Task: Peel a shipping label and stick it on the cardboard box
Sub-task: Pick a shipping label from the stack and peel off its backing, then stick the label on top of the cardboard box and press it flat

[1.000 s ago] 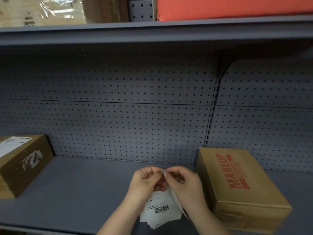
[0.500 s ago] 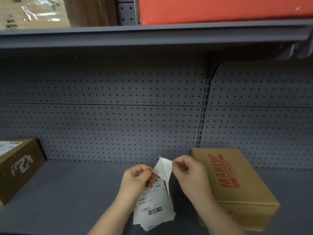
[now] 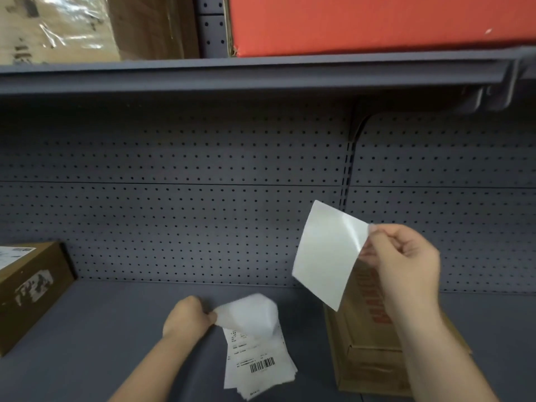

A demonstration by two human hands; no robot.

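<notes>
Right hand (image 3: 406, 265) pinches peeled label (image 3: 327, 253) — left hand (image 3: 185, 319) grips label stack (image 3: 258, 358).

The red lettering on the brown cardboard box (image 3: 374, 364) at four o'clock is mostly hidden behind the blank white peeled sheet (image 3: 329, 253) and the right hand (image 3: 406, 265). A blurred white flap (image 3: 249, 314) covers the top of the stack of printed white labels (image 3: 258, 364); their text is too small to read. At nine o'clock, a second brown box (image 3: 32, 288) is cut by the left edge.
</notes>
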